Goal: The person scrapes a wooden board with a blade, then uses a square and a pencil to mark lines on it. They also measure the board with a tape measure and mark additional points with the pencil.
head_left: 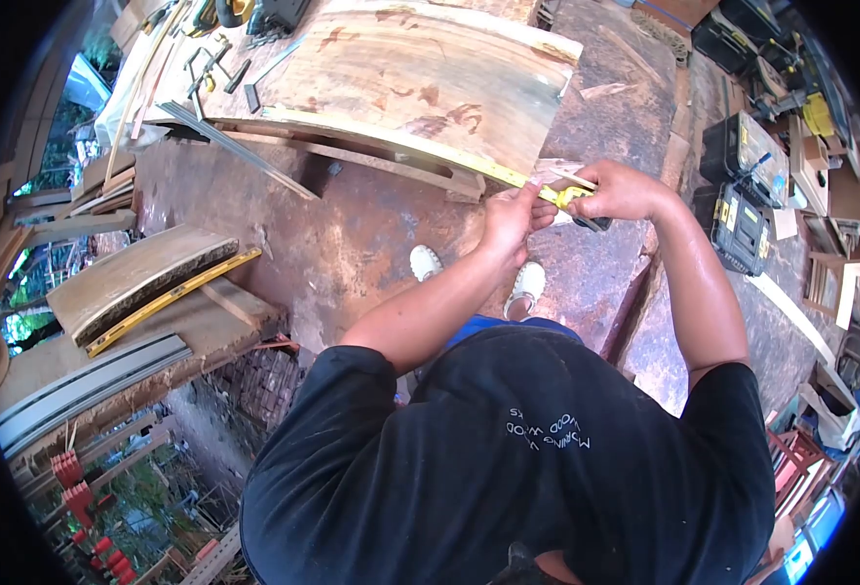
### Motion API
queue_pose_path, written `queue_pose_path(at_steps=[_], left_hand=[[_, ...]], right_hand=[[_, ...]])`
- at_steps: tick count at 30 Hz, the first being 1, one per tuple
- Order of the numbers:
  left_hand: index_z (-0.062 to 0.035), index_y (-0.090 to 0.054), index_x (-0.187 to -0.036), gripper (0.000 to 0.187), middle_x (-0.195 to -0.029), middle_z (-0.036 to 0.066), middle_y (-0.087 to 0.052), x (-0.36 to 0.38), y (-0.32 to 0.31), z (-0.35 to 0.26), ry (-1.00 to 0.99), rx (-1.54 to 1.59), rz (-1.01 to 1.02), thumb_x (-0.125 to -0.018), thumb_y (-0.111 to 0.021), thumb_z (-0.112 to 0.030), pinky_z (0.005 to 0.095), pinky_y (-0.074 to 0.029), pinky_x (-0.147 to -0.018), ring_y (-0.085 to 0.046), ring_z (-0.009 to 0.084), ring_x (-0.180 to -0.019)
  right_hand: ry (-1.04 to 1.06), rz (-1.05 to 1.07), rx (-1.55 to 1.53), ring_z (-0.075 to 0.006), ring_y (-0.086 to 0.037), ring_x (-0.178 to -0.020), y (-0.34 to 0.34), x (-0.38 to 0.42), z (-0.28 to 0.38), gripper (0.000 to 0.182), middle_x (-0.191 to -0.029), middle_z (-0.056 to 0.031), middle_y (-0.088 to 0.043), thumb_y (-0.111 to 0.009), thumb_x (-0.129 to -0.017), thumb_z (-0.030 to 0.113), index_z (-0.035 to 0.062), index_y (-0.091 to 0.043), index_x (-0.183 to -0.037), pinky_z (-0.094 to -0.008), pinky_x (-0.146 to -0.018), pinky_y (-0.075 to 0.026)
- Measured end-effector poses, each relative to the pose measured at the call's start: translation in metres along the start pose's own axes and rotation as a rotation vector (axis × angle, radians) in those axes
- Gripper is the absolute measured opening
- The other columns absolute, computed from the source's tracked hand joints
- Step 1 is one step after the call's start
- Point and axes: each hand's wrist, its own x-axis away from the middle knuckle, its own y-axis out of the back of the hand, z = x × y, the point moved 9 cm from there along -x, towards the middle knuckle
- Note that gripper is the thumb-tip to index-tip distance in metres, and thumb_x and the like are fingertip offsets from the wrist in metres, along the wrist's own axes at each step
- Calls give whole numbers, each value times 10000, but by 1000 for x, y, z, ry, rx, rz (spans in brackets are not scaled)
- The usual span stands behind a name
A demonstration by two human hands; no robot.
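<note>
A yellow tape measure blade (401, 145) runs along the near edge of a large wooden slab (381, 73). Its yellow case (571, 196) is at the slab's right corner, with my right hand (617, 191) closed around it. A thin pale stick, perhaps a pencil, shows by the right fingers. My left hand (514, 216) pinches the blade just left of the case, beside the slab's corner. The blade's far end lies toward the slab's left side.
Clamps (210, 76) lie left of the slab, and metal strips (240, 146) jut past its edge. At left, a bench holds a smaller slab (137, 278) and a yellow level (172, 300). Black toolboxes (732, 222) stand at right. My shoes are on the stained floor.
</note>
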Motion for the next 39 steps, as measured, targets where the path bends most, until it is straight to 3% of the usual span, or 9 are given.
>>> queue_pose_path(at_steps=[3, 13, 15, 30, 31, 32, 34, 38, 39], left_hand=[[31, -589, -986, 318, -766, 78, -636, 0, 3, -3, -13, -22, -2, -949, -580, -285, 222, -544, -579, -637, 125, -657], [43, -578, -1007, 301, -781, 82, -628, 3, 4, -2, 10, -20, 3, -961, -559, -255, 224, -539, -583, -624, 128, -648], [42, -577, -1009, 301, -778, 80, -626, 3, 3, -2, 12, -27, 1, -962, -558, -254, 226, -539, -584, -624, 129, -653], [-1, -602, -986, 284, -788, 69, -633, -3, -1, 4, 16, 37, -4, -939, -600, -281, 218, -544, -588, -624, 124, -645], [-5, -603, -987, 280, -790, 63, -635, -5, 1, 7, 18, 36, -9, -939, -600, -282, 213, -543, -585, -626, 120, -649], [-5, -603, -987, 280, -790, 63, -635, -7, 0, 8, 22, 35, -4, -939, -600, -282, 213, -543, -585, -626, 120, -649], [-10, -596, -972, 268, -769, 67, -632, -7, 2, 8, 4, 26, -32, -941, -595, -277, 207, -544, -570, -634, 123, -643], [-14, -585, -944, 254, -744, 74, -628, -7, -1, 7, 0, 51, -23, -939, -599, -267, 207, -548, -553, -643, 132, -632], [-12, -579, -933, 252, -737, 79, -626, -6, 0, 7, -4, 60, -40, -937, -603, -263, 207, -549, -548, -644, 137, -626]], right_hand=[[1, 10, -1, -160, -605, -706, -2, -1, 3, 392, -769, -111, -680, -687, -744, 288, -14, -671, -993, -324, -669, -486], [43, 26, -83, -147, -615, -706, -11, -12, -15, 377, -776, -97, -689, -680, -744, 280, -1, -685, -995, -311, -676, -494], [6, 55, -55, -88, -539, -707, -12, -10, -16, 339, -759, -15, -640, -656, -766, 229, 5, -673, -1020, -285, -661, -464], [8, -7, -3, -127, -573, -637, -4, -6, -13, 352, -688, -63, -644, -675, -743, 302, -25, -665, -871, -312, -600, -469], [-25, 20, 38, -174, -631, -679, -5, -7, -15, 389, -765, -97, -688, -683, -722, 318, 38, -696, -990, -321, -624, -490], [-30, 17, 37, -174, -631, -679, -5, -6, -15, 389, -765, -97, -688, -683, -722, 318, 38, -696, -990, -321, -624, -490], [-2, -14, 23, -137, -587, -643, -3, -5, -12, 400, -704, -70, -662, -711, -748, 357, -17, -678, -888, -309, -606, -474], [52, -129, 32, -140, -603, -656, 5, -7, -17, 422, -721, -75, -675, -698, -799, 415, 5, -697, -900, -314, -618, -483], [-43, -266, 21, -136, -608, -666, 19, -9, -23, 412, -723, -76, -678, -661, -841, 422, 16, -706, -897, -316, -627, -486]])
